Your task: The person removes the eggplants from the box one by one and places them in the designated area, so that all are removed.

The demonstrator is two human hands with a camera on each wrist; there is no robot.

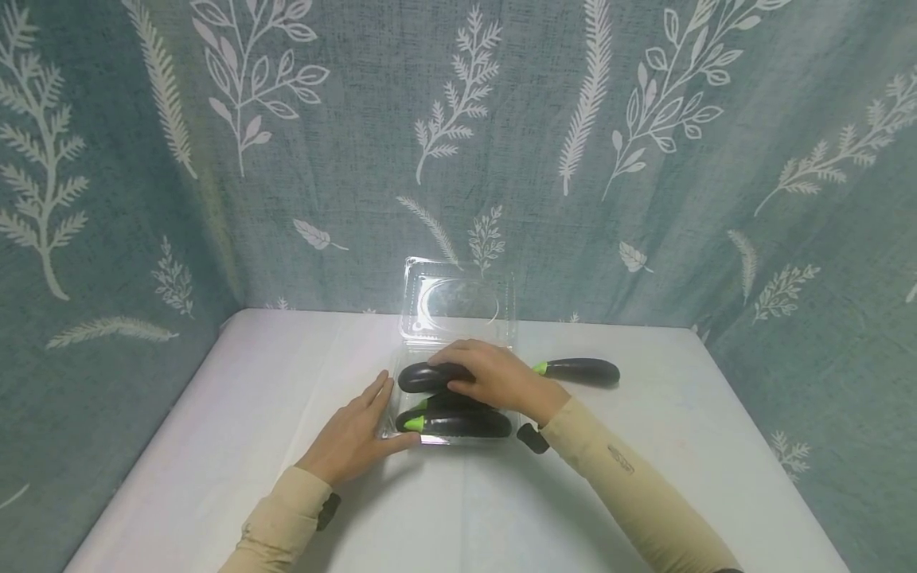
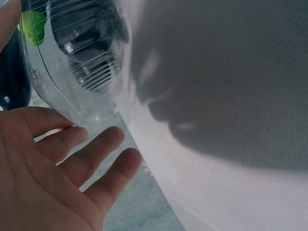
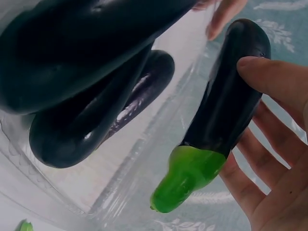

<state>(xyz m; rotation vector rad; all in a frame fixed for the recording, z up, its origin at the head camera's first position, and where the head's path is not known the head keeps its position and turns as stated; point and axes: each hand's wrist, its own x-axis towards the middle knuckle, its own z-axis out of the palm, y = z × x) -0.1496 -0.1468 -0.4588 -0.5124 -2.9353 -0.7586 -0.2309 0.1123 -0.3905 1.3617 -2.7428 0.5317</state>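
My right hand [image 1: 497,378] grips a dark eggplant [image 1: 419,378] from above, over the back of a clear plastic container [image 1: 458,439]. In the right wrist view my thumb lies along this eggplant [image 3: 224,101], and its green stem end [image 3: 190,175] points down. Several more eggplants [image 1: 469,424] lie in the front of the container, overlapping each other. At the container's left side is my left hand [image 1: 351,438], its fingers extended and its thumb at the front left corner. The left wrist view shows those fingers [image 2: 98,154] spread by the ribbed clear wall [image 2: 96,72].
The container's hinged lid [image 1: 458,301] stands raised at the back, against a patterned curtain [image 1: 358,159]. Another eggplant [image 1: 583,372] lies on the white tabletop [image 1: 680,446] right of the container, its green end toward my right hand.
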